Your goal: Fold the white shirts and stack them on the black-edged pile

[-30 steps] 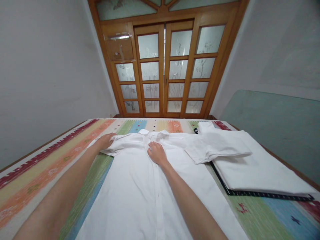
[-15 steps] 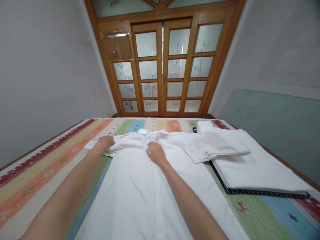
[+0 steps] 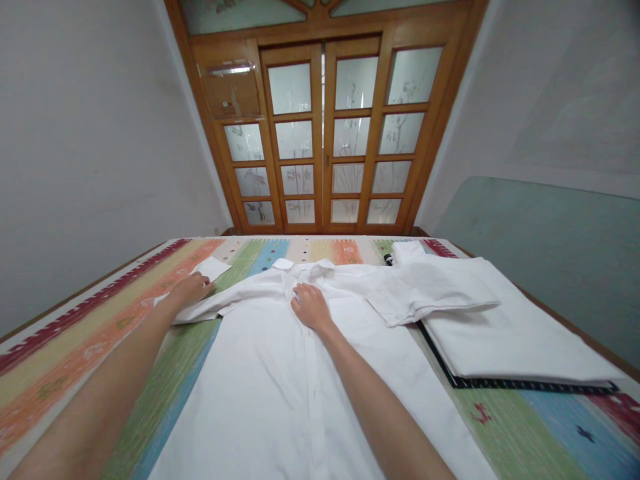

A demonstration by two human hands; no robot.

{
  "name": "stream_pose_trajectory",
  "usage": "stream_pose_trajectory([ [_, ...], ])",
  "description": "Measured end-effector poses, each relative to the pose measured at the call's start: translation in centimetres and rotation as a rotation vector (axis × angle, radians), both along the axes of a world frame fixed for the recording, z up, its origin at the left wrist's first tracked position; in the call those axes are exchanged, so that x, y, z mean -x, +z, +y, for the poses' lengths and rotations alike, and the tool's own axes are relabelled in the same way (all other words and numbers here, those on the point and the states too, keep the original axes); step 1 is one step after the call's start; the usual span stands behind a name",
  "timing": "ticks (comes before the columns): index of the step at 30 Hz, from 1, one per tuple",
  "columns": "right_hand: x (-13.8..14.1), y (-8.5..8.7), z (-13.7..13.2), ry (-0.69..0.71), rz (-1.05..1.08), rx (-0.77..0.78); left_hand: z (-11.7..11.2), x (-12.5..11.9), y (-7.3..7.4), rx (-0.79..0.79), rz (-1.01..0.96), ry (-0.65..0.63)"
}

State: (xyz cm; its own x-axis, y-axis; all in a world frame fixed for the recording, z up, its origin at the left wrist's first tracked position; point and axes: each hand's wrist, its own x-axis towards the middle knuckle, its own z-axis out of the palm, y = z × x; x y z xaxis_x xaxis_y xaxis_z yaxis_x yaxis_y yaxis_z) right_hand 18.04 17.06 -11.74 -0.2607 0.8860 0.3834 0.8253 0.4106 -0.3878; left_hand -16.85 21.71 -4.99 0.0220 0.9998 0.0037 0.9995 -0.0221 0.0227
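A white button-front shirt [image 3: 260, 373] lies face up before me, its collar [image 3: 320, 267] at the far end. My left hand [image 3: 191, 290] is closed on its left-side sleeve [image 3: 235, 293], and the white end of that sleeve [image 3: 213, 268] shows just beyond my fingers. Part of the sleeve is hidden under my hand and forearm. On the button front a little below the collar, my right hand [image 3: 311, 307] has its fingers curled in and gripping the fabric. The other sleeve [image 3: 430, 287] stretches out to the right.
Under the shirt spreads a striped, patterned cover [image 3: 165, 373]. A folded white cloth [image 3: 520, 333] on a dark, white-marked flat item [image 3: 540, 385] lies at right, partly under the sleeve. Wood-and-glass doors [image 3: 325, 133] stand at the back, with a pale glass panel [image 3: 540, 247] on the right.
My left hand has moved left and slightly nearer, drawing the sleeve outward, and the sleeve's white end now shows past my fingers. My right hand stays at the shirt front.
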Motion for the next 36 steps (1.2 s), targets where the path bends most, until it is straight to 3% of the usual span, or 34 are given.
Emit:
stream_pose_trajectory([
  [2,0.0,0.0,0.0,-0.004,0.000,0.003,-0.3,-1.3,0.7,0.053,-0.036,-0.064],
  [5,0.0,0.0,-0.1,-0.005,-0.002,0.008,-0.5,-2.6,1.3,0.127,-0.072,-0.038],
  [10,0.1,-0.2,0.1,-0.006,0.002,-0.008,-0.1,-2.8,1.0,0.225,-0.151,0.006],
  [13,0.0,-0.4,0.2,-0.012,0.010,-0.028,0.4,-2.8,0.9,0.165,-0.093,0.008],
  [16,0.0,-0.3,0.2,-0.027,0.007,-0.028,1.0,-3.3,1.1,-0.007,0.010,0.009],
  [23,-0.1,-0.4,0.4,-0.090,0.024,-0.051,1.7,-6.4,0.8,-0.283,0.189,0.018],
  [31,0.0,-0.9,0.7,-0.153,0.047,-0.084,3.3,-8.5,-1.1,-0.152,0.222,0.112],
  [34,-0.1,-0.8,0.6,-0.190,0.047,-0.087,4.3,-8.7,-1.0,-0.164,0.074,0.127],
  [36,-0.1,-0.7,0.6,-0.207,0.042,-0.084,4.9,-8.7,-0.7,-0.125,-0.067,0.067],
])
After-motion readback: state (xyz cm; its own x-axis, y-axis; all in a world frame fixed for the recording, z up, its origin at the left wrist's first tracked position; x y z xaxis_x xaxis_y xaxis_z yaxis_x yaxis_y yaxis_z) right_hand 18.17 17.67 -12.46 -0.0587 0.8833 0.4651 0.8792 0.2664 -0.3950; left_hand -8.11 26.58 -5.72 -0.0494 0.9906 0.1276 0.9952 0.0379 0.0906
